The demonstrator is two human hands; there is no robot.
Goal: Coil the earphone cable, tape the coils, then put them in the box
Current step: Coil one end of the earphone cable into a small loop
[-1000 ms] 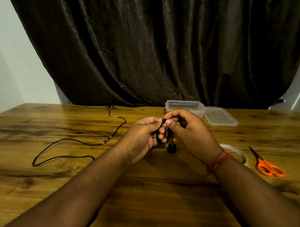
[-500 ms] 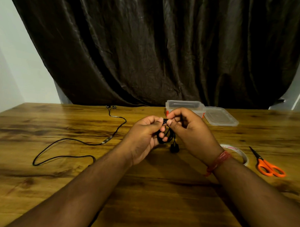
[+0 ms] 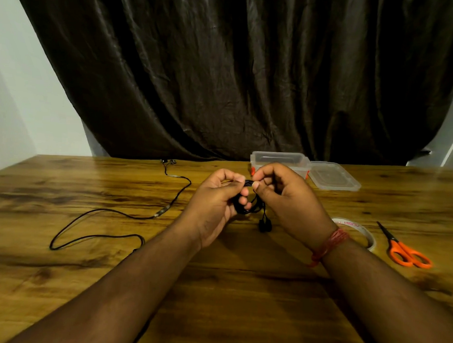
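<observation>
A dark curtain point(image 3: 236, 74) is hanging behind a wooden table point(image 3: 216, 286) that is filling the lower view. Toward the far edge a clear plastic box point(image 3: 279, 159) is sitting open, its lid point(image 3: 334, 176) lying just beside it on the right. Above the table's middle, the left hand point(image 3: 216, 204) and right hand point(image 3: 286, 196) are both pinching a coiled black earphone cable point(image 3: 247, 209) between them, the earbuds point(image 3: 265, 225) dangling below the coil. A second, uncoiled cable point(image 3: 111, 213) is trailing across the left side. Near the right wrist a tape roll point(image 3: 367, 234) is lying, with orange-handled scissors point(image 3: 407, 254) just beside it
</observation>
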